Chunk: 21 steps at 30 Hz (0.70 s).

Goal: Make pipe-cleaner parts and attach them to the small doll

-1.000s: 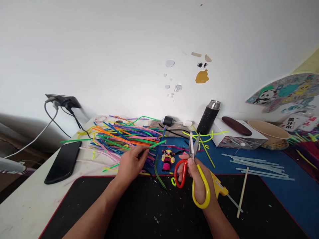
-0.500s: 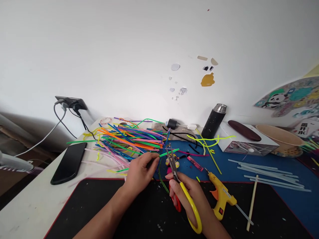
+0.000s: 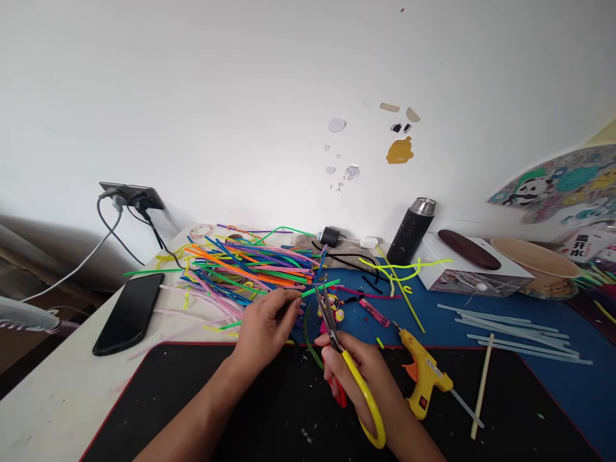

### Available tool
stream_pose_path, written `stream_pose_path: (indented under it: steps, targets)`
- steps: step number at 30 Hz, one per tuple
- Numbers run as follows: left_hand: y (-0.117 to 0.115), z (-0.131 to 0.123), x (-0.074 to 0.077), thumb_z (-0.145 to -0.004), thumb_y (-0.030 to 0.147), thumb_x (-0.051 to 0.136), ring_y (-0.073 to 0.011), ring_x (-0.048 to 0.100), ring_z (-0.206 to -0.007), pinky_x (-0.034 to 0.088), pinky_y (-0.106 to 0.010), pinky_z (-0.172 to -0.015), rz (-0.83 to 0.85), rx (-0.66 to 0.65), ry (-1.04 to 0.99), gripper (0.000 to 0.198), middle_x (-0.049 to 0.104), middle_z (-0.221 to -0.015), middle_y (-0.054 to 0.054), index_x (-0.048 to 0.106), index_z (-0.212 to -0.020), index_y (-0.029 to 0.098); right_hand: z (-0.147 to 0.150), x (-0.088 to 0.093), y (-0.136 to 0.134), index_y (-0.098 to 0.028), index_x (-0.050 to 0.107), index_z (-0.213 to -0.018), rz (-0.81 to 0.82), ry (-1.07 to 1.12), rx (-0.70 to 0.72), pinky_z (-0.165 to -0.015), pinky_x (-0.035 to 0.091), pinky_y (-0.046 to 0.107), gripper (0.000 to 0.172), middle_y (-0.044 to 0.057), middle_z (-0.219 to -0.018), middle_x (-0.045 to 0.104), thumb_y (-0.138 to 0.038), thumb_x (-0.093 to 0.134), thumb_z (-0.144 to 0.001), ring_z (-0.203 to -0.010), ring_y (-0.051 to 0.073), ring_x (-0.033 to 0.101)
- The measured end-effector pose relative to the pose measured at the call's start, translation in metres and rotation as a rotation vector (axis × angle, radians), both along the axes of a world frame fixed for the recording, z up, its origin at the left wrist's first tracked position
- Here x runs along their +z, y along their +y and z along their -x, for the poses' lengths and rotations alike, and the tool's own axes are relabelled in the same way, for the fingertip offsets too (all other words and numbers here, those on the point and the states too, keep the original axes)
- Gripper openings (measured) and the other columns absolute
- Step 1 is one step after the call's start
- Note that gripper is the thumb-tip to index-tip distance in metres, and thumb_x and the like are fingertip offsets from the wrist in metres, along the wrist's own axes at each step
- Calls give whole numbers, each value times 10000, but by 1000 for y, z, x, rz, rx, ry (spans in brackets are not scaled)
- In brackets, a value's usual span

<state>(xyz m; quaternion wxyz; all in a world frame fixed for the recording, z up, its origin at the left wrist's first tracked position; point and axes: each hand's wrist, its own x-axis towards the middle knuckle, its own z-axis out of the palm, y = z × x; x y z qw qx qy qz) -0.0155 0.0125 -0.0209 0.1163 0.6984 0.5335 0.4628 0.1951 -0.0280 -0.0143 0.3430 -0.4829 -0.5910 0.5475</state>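
Note:
Between thumb and fingers, my left hand [image 3: 267, 324] pinches a green pipe cleaner [image 3: 321, 288], whose free end points up and right. My right hand [image 3: 363, 372] grips a pair of scissors [image 3: 362, 394] with one yellow and one red handle loop. The scissor blades point up and away, slightly apart, at the green pipe cleaner; whether they touch it I cannot tell. Just behind the blades lies a small figure [image 3: 339, 315] in yellow, black and pink, partly hidden. A dense pile of coloured pipe cleaners [image 3: 260, 263] lies beyond my left hand.
A yellow glue gun [image 3: 426, 372] and a wooden stick [image 3: 482, 385] lie right of my right hand, near translucent glue sticks [image 3: 520, 330]. A pink cutter [image 3: 374, 312], black flask [image 3: 411, 231] and white box [image 3: 481, 276] stand or lie behind. A phone [image 3: 129, 314] is on the left.
The view has shifted slightly, so everything sits a little further left. Both hands keep their holds on the pipe cleaner and scissors, with the blades at nearly the same place.

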Motion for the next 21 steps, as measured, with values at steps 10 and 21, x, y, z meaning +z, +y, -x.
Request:
stream_pose_path:
  steps: [10,21]
  targets:
    - [-1,5,6,-993,339,635,-175,707,-714,537,-254,-682,-9,121,-104,177,780,-822,-16,752,-940,218,3,4,-2,-177,738,-1084,-5,-15,24,-479,435,220,525,3,-662,623,-673,604,-976,-494,125,560]
    - [-3,1,3,-1013,286,601,-172,723,-746,527,-255,-698,-52,-5,53,155,790,-855,-36,737,-977,220,0,5,-1,-181,764,-1126,-31,-20,51,-460,397,210,456,1,-669,644,-594,708,-941,-495,125,567]
